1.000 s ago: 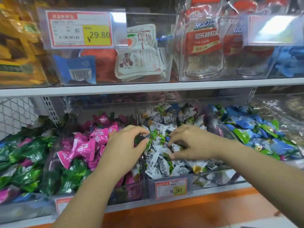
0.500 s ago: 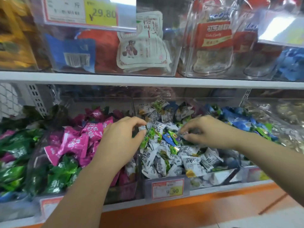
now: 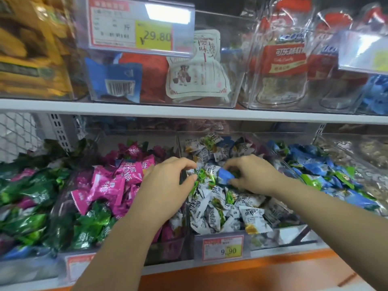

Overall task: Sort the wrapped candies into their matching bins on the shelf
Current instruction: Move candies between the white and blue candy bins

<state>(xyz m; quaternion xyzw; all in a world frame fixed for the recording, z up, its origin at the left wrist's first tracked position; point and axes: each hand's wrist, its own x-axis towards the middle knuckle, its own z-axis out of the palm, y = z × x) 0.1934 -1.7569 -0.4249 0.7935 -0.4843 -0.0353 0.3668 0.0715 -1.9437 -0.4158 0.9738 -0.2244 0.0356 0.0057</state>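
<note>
1. right now the step in hand looks like pulling out a stray. the right hand point(image 3: 252, 177) pinches one blue candy point(image 3: 225, 177) between thumb and fingertips, just above the heap in the white-wrapper bin point(image 3: 283, 236), where it does not match.
2. the left hand point(image 3: 165, 187) hangs over the divider between the pink bin point(image 3: 168, 248) and the white-wrapper bin, fingers curled. a green wrapper shows by its thumb, but i cannot tell whether it is grasped or merely lies there.
3. the next move, as i judge it, is to carry the blue candy right to the blue bin point(image 3: 289, 171), the neighbour on that side, lift it over the wall between, and let go above the pile. the wrapper looks slick, so the pinch must stay firm on the way.
4. counts:
   - two hands
   - one candy plainly held
   - five bins at least partly in view on the lower shelf point(image 3: 283, 252)
   - two price tags point(image 3: 222, 247) on the bin fronts, one reading 9.90 and the other half hidden by the left arm
   - loose candies far too many to count
   - green strays in the pink, white-wrapper and blue bins, so the sorting looks far from done
</note>
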